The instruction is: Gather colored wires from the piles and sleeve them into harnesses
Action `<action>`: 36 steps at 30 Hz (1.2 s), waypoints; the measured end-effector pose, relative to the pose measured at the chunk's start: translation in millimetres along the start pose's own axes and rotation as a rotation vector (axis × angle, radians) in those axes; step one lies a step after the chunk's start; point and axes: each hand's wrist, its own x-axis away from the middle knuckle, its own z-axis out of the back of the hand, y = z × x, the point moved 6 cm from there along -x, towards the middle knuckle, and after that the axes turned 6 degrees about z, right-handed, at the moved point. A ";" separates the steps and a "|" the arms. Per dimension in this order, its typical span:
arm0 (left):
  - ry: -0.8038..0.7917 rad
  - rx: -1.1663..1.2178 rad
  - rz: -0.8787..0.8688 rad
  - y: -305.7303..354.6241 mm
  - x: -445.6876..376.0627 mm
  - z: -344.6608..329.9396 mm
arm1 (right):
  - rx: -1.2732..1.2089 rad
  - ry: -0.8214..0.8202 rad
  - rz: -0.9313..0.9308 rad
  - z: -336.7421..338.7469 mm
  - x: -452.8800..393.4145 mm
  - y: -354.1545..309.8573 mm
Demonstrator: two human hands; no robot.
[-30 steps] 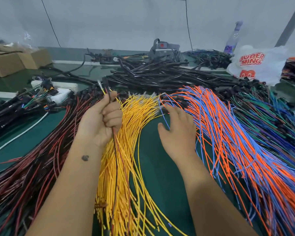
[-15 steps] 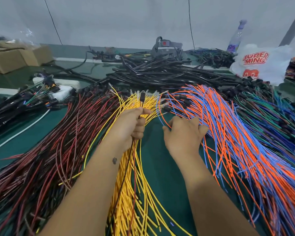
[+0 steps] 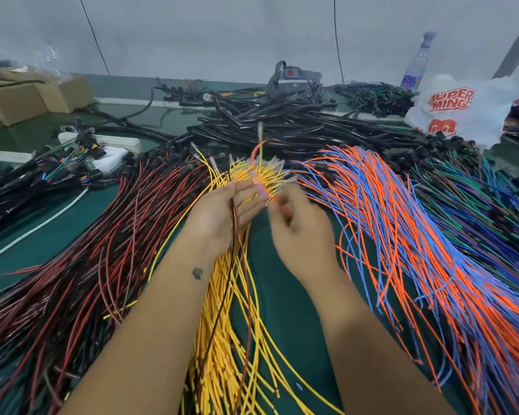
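Piles of wires fan across the green table (image 3: 285, 298): red and black wires (image 3: 96, 250) at left, yellow wires (image 3: 231, 339) in the middle, orange and blue wires (image 3: 408, 235) at right, green and dark blue wires (image 3: 486, 205) at far right. My left hand (image 3: 222, 214) holds a few gathered wires, a dark red one and a yellow one among them, over the yellow pile's top. My right hand (image 3: 300, 226), blurred, pinches an orange wire (image 3: 259, 145) and a blue one whose ends rise above the hands. Black sleeve tubes (image 3: 282, 127) lie heaped behind.
Finished harnesses with connectors (image 3: 51, 172) lie at left by a white power strip (image 3: 114, 142). Cardboard boxes (image 3: 27, 100) stand far left. A white printed plastic bag (image 3: 459, 109) and a bottle (image 3: 417, 64) sit far right. A grey device (image 3: 291, 82) stands at the back.
My right hand left the orange and blue pile, moving left with an orange and a blue wire toward my left hand. My left hand shifted slightly right, still holding its gathered wires.
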 end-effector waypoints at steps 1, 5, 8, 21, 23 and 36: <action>0.004 0.017 -0.003 0.7 -0.5 1.8 | -0.016 -0.135 -0.017 -9.8 2.6 0.8; 0.016 0.170 0.046 1.4 -1.2 9.3 | 0.032 -0.453 -0.041 -31.4 10.1 0.9; 0.028 0.176 0.074 0.5 -1.4 11.6 | -0.045 -0.528 -0.117 -31.0 11.2 3.7; -0.303 -0.537 0.192 -18.2 10.9 -14.4 | -0.738 0.325 -0.527 6.1 0.7 35.8; -0.335 -0.611 0.178 -20.1 13.4 -17.3 | -0.745 0.360 -0.561 6.6 1.6 40.5; -0.341 -0.616 0.125 -18.8 17.3 -20.7 | -0.767 0.196 -0.438 -1.9 0.8 27.9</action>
